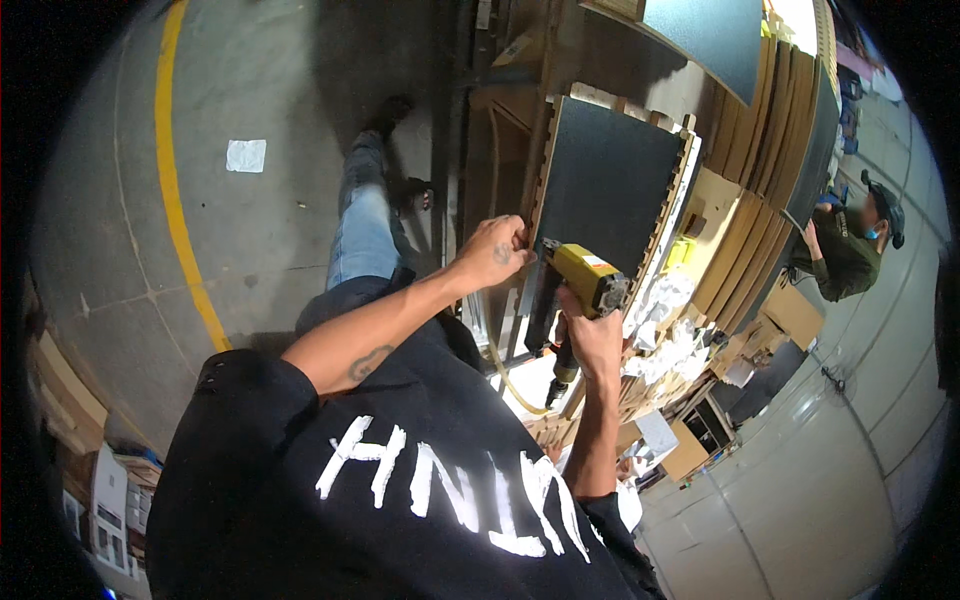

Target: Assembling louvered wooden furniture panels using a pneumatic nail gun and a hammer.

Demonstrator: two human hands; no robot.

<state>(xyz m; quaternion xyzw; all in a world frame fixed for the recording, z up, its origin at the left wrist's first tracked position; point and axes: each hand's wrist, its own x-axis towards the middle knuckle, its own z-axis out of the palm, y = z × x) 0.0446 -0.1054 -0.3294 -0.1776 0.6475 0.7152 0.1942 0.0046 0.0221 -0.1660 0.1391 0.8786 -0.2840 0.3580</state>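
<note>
My right hand [594, 335] grips a yellow and black pneumatic nail gun [585, 268]. Its nose points left, at the near left edge of a dark grey panel [612, 165]. Notched strips of pale wood run along both long sides of this panel. My left hand [493, 252] is closed at that left edge, just beside the gun's nose. Its fingertips are curled in at the edge, and whatever they pinch is too small or hidden to name. A pale air hose [499, 365] curves below the gun, near its dark handle end.
Stacked brown boards [755, 120] stand right of the panel, with crumpled white wrapping [662, 305] nearer me. Another dark panel [705, 40] lies at the far end. A person in a cap [850, 245] works at the right. On the left floor are a yellow line [172, 165] and white paper [246, 156].
</note>
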